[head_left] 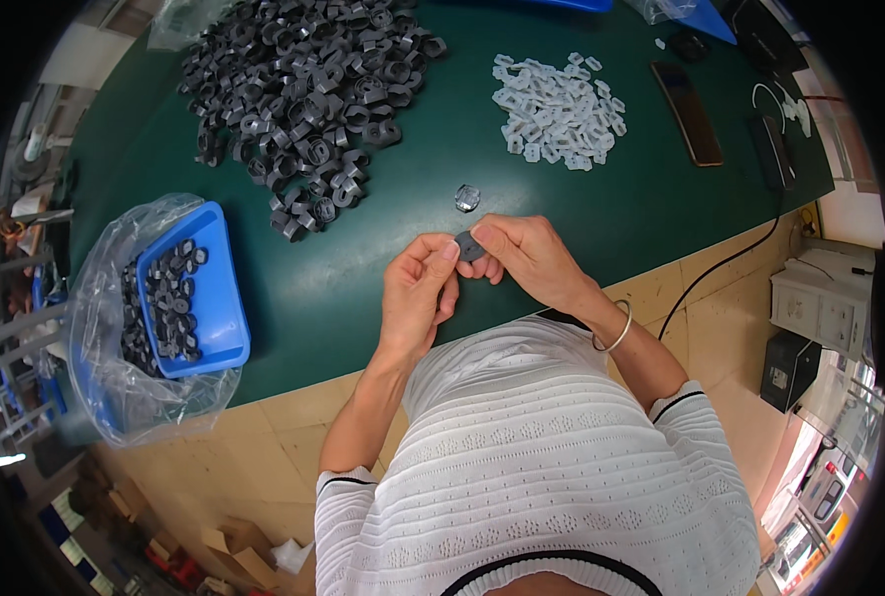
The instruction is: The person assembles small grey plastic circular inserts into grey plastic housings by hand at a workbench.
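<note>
A round dark grey plastic part [470,245] is pinched between both my hands over the front of the green table [413,179]. My left hand [418,288] grips its left edge with thumb and fingers. From the other side, my right hand [529,256] closes on it, thumb on top. Its underside is hidden by my fingers. Just beyond my hands lies a small shiny piece [467,198], clear or silvery. Farther off are a big heap of dark grey plastic rings [308,89] at the left and a pile of small white plastic pieces [559,111] at the right.
At the left edge a blue bin [226,308] on a clear plastic bag [95,328] holds several dark parts. A phone [688,114] lies at the far right, near a black device [770,151] whose cable [726,248] hangs off the table. Cardboard boxes [239,551] stand below left.
</note>
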The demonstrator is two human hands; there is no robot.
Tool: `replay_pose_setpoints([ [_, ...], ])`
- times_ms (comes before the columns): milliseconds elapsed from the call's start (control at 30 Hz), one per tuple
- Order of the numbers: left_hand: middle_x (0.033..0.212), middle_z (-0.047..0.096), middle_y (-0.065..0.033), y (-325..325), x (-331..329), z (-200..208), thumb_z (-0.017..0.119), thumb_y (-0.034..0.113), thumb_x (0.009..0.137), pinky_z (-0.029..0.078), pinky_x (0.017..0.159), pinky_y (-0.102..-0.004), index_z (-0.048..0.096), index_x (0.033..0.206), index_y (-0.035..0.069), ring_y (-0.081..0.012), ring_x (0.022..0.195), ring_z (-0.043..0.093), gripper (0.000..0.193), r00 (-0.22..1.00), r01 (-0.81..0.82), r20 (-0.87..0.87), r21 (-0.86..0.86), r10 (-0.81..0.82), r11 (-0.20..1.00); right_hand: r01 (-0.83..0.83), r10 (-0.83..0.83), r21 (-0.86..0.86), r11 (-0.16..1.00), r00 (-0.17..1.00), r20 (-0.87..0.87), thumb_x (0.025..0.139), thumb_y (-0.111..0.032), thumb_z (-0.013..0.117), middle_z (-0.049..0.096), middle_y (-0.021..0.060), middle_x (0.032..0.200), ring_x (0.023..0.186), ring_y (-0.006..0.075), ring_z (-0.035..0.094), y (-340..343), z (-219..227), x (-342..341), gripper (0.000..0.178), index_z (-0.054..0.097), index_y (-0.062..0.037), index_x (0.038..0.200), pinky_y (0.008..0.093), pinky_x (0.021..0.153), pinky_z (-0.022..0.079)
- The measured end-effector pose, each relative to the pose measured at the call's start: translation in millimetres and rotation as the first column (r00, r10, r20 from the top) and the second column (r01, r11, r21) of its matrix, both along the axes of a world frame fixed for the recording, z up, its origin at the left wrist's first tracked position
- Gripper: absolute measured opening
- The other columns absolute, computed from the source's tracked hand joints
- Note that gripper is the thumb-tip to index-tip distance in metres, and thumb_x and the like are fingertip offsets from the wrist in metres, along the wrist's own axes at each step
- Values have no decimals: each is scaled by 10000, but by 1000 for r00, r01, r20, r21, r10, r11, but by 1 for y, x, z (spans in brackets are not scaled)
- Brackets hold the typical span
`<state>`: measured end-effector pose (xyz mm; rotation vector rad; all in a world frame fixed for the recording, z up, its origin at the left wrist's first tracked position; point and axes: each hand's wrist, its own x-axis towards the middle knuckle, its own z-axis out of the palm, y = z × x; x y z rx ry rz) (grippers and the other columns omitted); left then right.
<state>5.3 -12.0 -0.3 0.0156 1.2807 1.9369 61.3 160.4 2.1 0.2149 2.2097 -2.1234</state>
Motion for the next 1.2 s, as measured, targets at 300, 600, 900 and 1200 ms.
replay_pose_setpoints([
  [300, 793, 623, -27, 3, 4, -5, 583, 216, 978, 256, 365, -170, 584, 972, 33, -20, 453, 410, 183, 999, 11, -39, -48, -13, 999, 87, -29, 405, 910, 989, -148, 837, -31, 628, 641, 71, 670, 631, 117, 661, -8, 8, 6, 122, 608, 24, 945, 265, 563, 513],
  [600, 726, 571, -7, -1, -14, -8, 586, 182, 960, 298, 392, -183, 589, 915, 48, -45, 517, 458, 142, 997, -60, -56, 23, 61, 998, 159, -45, 395, 905, 958, -285, 811, -64, 691, 634, 108, 692, 601, 174, 620, 5, 12, 6, 214, 663, 9, 1009, 277, 551, 484],
  [900, 743, 552, 7, 7, -46, -3, 711, 197, 842, 373, 456, -246, 599, 921, 42, -101, 608, 511, 208, 894, -59, -446, -240, -56, 969, 417, -124, 822, 388, 908, -401, 824, -131, 682, 562, 75, 822, 825, 266, 559, 61, -1, -17, 169, 675, -82, 985, 371, 667, 476],
  [1200, 750, 554, -66, 32, -38, 0, 806, 201, 736, 441, 553, -345, 624, 1012, 48, -215, 618, 559, 365, 245, -355, -831, -556, -499, 752, 273, -61, 794, 544, 956, -287, 835, -111, 676, 548, 87, 848, 843, 265, 551, 52, 9, 2, 212, 668, -75, 1043, 368, 718, 459],
])
